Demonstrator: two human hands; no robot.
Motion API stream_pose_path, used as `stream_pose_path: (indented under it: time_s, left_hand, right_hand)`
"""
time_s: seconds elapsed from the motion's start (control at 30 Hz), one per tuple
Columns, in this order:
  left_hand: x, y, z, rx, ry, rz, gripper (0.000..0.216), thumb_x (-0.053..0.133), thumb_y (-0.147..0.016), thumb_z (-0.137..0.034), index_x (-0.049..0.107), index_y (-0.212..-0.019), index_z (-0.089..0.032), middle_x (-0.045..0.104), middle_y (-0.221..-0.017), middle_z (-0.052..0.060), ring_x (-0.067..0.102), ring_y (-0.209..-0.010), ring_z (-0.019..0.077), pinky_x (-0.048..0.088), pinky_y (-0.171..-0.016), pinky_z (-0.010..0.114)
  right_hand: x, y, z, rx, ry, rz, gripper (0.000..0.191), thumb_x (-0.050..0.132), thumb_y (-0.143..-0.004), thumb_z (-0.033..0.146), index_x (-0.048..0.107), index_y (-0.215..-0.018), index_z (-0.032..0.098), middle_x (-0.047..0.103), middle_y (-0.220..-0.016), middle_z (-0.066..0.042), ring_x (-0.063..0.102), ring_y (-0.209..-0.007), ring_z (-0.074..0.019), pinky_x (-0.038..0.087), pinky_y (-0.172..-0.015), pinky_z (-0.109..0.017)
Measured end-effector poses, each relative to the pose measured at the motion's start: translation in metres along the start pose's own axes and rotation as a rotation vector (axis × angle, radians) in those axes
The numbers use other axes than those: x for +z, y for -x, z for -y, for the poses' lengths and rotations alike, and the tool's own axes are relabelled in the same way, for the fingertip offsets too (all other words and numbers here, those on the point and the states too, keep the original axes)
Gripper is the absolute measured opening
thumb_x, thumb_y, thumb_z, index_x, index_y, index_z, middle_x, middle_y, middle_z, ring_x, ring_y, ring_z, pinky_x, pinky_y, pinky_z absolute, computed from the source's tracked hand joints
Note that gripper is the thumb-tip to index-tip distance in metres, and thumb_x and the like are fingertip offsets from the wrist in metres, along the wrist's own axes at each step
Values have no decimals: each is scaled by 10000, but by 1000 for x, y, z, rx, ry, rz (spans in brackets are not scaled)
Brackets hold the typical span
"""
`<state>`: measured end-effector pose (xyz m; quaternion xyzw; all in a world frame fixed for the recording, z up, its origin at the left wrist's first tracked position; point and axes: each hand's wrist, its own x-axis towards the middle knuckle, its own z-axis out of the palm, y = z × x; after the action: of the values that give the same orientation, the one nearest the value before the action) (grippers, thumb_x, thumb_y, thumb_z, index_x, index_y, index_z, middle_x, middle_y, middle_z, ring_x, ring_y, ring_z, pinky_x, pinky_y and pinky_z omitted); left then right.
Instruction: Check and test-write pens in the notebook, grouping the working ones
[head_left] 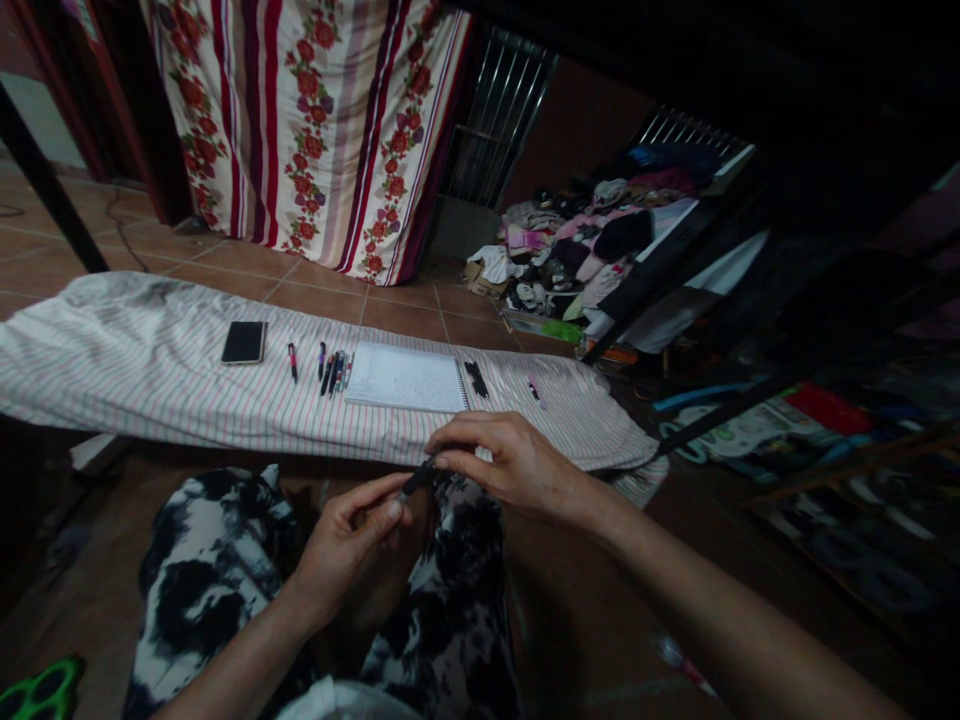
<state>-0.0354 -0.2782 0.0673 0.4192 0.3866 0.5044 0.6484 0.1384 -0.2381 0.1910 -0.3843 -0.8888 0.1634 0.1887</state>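
Both hands meet over my lap on one dark pen (417, 478). My left hand (346, 537) pinches its lower end between thumb and forefinger. My right hand (504, 458) is closed on its upper end, fingers curled over it. In front of me, a striped cloth (150, 385) lies across the floor. On it rest a spiral notebook (406, 379), a row of several pens (332, 370), a single pen (292, 360), two dark pens (475, 378) right of the notebook, a pink pen (535, 391) and a phone (244, 342).
A floral curtain (322, 120) hangs at the back. A heap of clothes (585, 250) sits on a low bed frame at the right. Dark clutter fills the far right floor. A green object (37, 690) shows at the bottom left corner. My patterned trousers (217, 560) cover my knees.
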Motion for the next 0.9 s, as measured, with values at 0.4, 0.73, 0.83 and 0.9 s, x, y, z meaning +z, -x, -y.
stream_pose_path:
  time_s: [0.4, 0.73, 0.83, 0.9]
  left_hand:
    - [0, 1, -3, -7, -15, -11, 389, 713, -653, -372, 709, -985, -170, 635, -637, 27, 478, -552, 106, 386, -566, 224]
    - [0, 1, -5, 12, -31, -10, 364, 709, -659, -354, 713, -978, -179, 659, -671, 33, 493, -565, 109, 403, -564, 219]
    - [0, 2, -5, 10, -39, -8, 371, 707, -658, -363, 713, -973, -169, 663, -669, 37, 500, -563, 109, 409, -551, 215]
    - [0, 2, -6, 8, -39, -3, 368, 702, -663, -364, 711, -976, -171, 672, -688, 37, 509, -567, 106, 421, -556, 212]
  right_hand:
    - [-2, -1, 2, 20, -3, 49, 127, 566, -825, 188, 676, -887, 175, 694, -831, -26, 622, -772, -127, 438, -694, -223]
    - [-3, -1, 3, 36, 16, 78, 124, 561, -826, 197, 669, -883, 170, 687, -818, -28, 616, -747, -126, 433, -663, -214]
    - [-2, -1, 3, 43, 16, 90, 120, 560, -829, 205, 665, -873, 168, 683, -810, -28, 614, -744, -126, 430, -663, -215]
    - [-2, -2, 4, 44, 26, 101, 118, 560, -829, 214, 663, -863, 165, 680, -804, -29, 610, -740, -126, 424, -661, -217]
